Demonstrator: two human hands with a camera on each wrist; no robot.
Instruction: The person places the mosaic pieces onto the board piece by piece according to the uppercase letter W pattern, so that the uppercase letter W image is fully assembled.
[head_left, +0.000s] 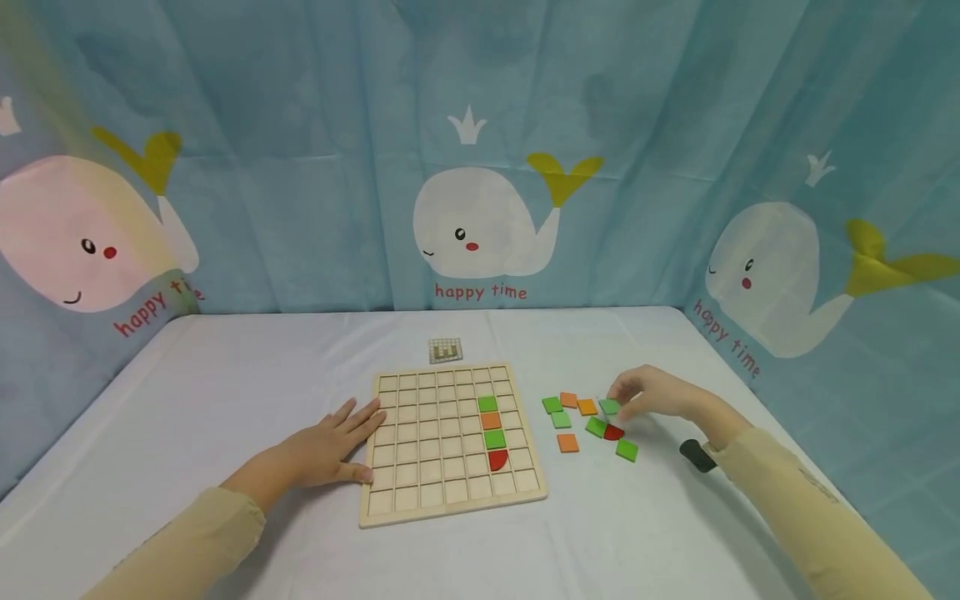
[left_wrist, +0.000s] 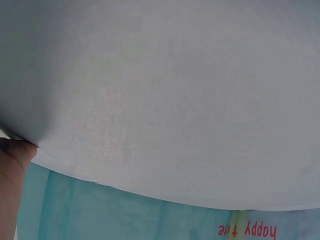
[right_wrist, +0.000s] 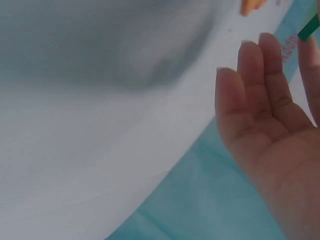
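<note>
A wooden grid board (head_left: 420, 467) lies on the white table. My left hand (head_left: 330, 446) rests at the board's left edge, fingers spread and thumb at its lower left side. One column of the grid holds two green squares, an orange square (head_left: 491, 421) and a red quarter-round piece (head_left: 497, 460). Right of the board, my right hand (head_left: 656, 393) pinches a green square tile (head_left: 609, 407) between thumb and index finger, over the loose tiles. The right wrist view shows that green tile (right_wrist: 310, 27) edge-on at a fingertip, the other fingers loosely extended.
Several loose green and orange tiles (head_left: 567, 442) and a red piece (head_left: 613, 432) lie right of the board. Behind the board is a small patterned card (head_left: 446, 350). A dark object (head_left: 697, 456) shows by the right sleeve. Blue whale-print curtains (head_left: 315, 167) surround the table.
</note>
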